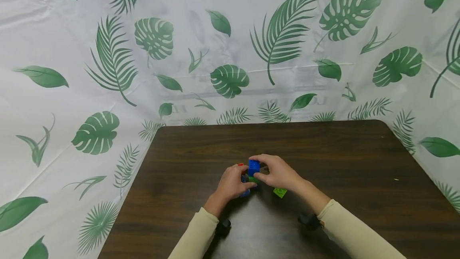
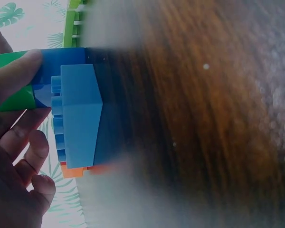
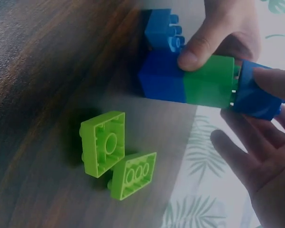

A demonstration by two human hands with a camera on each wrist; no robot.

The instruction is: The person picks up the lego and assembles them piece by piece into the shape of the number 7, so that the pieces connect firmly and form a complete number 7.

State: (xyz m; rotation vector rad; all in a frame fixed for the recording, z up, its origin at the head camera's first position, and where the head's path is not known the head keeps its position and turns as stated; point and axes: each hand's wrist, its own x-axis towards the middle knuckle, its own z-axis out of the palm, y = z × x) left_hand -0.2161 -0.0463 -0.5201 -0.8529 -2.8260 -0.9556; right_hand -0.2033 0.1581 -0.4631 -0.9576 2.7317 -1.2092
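Note:
My left hand (image 1: 230, 184) grips a small upright stack, a dark blue block (image 3: 162, 78) at the bottom with a green block (image 3: 210, 80) on top. Its thumb lies across the seam between the two. Between thumb and fingers, my right hand (image 1: 282, 173) pinches another blue block (image 3: 257, 90) right above the green one. Green studs still show in the narrow gap beneath this upper block. Close beside the stack's base, a lighter blue brick (image 2: 78, 116) with a sloped side sits on the table, studs up.
Two lime green bricks (image 3: 104, 142) lie on the wooden table (image 1: 187, 159) with their hollow undersides showing, near my right hand. An orange-red brick (image 2: 72, 170) is partly hidden behind the light blue one. A leaf-patterned sheet (image 1: 230, 43) hangs behind the table.

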